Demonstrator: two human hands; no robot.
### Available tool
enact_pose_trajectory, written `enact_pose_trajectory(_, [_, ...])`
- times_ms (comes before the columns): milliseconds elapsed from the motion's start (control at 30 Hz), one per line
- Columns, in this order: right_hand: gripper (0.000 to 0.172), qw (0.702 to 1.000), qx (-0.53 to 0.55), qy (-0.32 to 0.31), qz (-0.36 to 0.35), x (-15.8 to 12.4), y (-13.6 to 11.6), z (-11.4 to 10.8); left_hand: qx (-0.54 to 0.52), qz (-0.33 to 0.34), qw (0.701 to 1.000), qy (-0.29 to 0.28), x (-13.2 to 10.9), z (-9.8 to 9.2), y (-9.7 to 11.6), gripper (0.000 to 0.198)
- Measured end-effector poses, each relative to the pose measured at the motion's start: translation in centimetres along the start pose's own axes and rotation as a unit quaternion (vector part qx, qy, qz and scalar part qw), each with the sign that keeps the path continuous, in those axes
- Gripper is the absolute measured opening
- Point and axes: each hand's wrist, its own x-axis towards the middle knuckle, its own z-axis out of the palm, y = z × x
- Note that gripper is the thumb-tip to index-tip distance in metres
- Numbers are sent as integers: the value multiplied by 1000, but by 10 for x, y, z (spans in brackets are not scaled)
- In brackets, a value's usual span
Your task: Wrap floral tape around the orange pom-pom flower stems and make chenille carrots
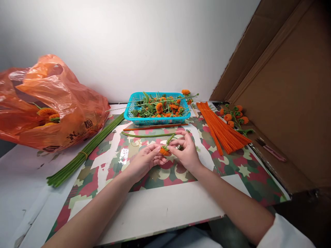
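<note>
An orange pipe-cleaner flower with green at its base is held between my two hands over the middle of the table. My left hand pinches the orange head between thumb and fingers. From the other side, my right hand grips the green part with thumb and forefinger, its other fingers raised. A short green piece sticks up from the flower. Just beyond lies a loose green pipe cleaner, its right end close to my right fingers. A round whitish item behind the right fingers is mostly hidden.
A blue basket of orange flowers stands at the back. Green pipe cleaners lie bundled left, beside an orange plastic bag. To the right are orange pipe cleaners, finished flowers, a pink-handled tool and a cardboard wall.
</note>
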Motion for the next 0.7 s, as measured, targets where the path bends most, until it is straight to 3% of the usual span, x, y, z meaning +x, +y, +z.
enact_pose_trajectory(133, [47, 999, 35, -21, 27, 0, -2, 1, -16, -24, 999, -19, 0, -1, -1, 32])
enact_pose_trajectory(233, [47, 997, 59, -30, 32, 0, -2, 1, -4, -28, 1000, -2, 0, 2, -3, 33])
enact_pose_trajectory(500, [42, 999, 39, -10, 21, -1, 0, 2, 115, 123, 983, 67, -3, 12, -3, 40])
enact_pose_trajectory(700, [42, 1000, 5, 4, 6, 0, -1, 2, 111, 74, 989, 62, -4, 7, 3, 29])
